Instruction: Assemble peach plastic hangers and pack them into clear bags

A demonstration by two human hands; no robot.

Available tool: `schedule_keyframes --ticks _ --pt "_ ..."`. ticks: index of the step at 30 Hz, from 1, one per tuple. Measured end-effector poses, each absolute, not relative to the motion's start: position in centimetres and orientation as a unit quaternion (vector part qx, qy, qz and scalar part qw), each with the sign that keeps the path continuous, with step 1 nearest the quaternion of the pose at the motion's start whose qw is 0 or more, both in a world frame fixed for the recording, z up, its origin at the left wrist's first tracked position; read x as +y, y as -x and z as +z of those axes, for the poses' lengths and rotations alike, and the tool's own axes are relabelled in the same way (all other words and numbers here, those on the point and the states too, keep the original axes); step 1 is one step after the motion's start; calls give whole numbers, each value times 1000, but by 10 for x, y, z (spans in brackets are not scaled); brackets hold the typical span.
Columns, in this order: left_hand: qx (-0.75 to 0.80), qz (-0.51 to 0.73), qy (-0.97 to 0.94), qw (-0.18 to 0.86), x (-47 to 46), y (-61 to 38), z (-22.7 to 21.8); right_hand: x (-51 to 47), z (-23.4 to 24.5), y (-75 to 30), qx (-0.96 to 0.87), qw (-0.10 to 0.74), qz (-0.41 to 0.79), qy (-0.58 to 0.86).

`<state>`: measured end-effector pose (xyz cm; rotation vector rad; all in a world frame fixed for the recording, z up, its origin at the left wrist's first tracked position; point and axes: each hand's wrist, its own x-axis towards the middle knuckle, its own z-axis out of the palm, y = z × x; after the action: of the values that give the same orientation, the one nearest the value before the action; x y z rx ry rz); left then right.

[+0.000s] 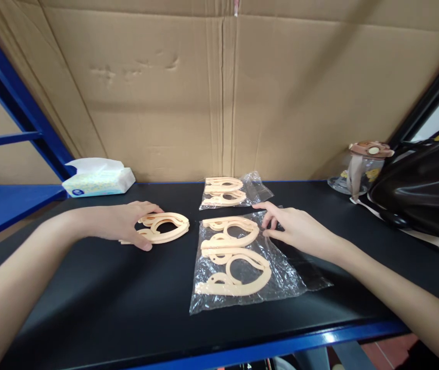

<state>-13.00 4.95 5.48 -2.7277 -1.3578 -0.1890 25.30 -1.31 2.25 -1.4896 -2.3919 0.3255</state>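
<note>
My left hand (127, 223) rests over a loose peach-coloured folding hanger (173, 235), the thumb at its near side and the fingers at its far side. To the right of it, a clear plastic bag (284, 280) lies flat with two folded hangers (255, 290) of the same kind inside. Over this bag's upper right edge is my right hand (296, 226), its index finger stretched out and the others loosely bent, with nothing seen in it. Whether its fingertips touch the plastic I cannot tell. Farther back lies a second clear bag (255, 187) holding more peach-coloured hangers (225, 198).
A tissue pack (99, 177) stands at the back left of the black tabletop (127, 303). At the back right are a clear bottle (365, 167) with a brown lid and strap, and a dark shiny bag (423, 180). A cardboard wall (157, 103) closes off the back.
</note>
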Motion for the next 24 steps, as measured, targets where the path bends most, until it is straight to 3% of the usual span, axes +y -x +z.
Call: schedule_keyframes --ticks 3,9,12,15,18,24 --pt "-490 31 870 -40 47 124 61 -14 25 -253 -829 147 103 529" --pt "-474 -28 880 -37 38 117 74 -18 37 -262 -821 125 61 553" --pt "-490 -37 870 -49 36 109 79 -18 42 -266 -803 163 48 571" --pt "-476 -88 875 8 33 90 75 -18 43 -263 -789 253 76 555" --pt "-407 -157 890 134 22 58 59 -19 39 -253 -774 312 155 529" --pt "-303 -202 918 154 -11 15 32 -28 38 -240 -797 279 296 447"
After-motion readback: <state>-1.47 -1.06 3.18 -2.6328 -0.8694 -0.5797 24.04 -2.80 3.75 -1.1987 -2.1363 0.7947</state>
